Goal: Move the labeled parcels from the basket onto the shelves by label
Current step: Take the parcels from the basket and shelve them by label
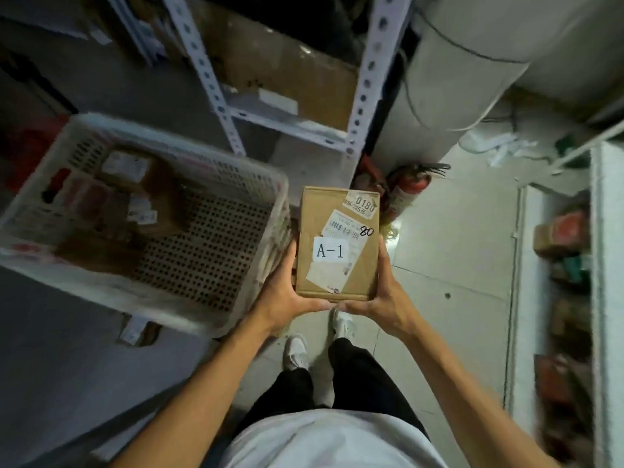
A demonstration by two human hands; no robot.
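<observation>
Overhead, the white slotted-steel shelving [366,79] rises ahead of the person, with a large cardboard box [287,79] lying on its low tier; another shelf unit [604,265] with blurred goods stands at the right. Below and to the left sits the white perforated basket [236,184], where several brown parcels [135,184] with white labels are bunched in its far-left part. Just right of the basket's rim, clear of it and held over the floor, is the small cardboard parcel [337,243], its top face showing a white sticker [331,250] that reads A-1. The left hand [287,295] and right hand [385,295] clasp its two long sides, fingers curled along the edges and thumbs meeting under the near end.

Likely this is label-reading before shelving. The risk: no shelf markings are legible here, so the parcel could land on the wrong tier. A red fire extinguisher [410,187] stands by the shelf's foot and could be kicked when stepping in.
</observation>
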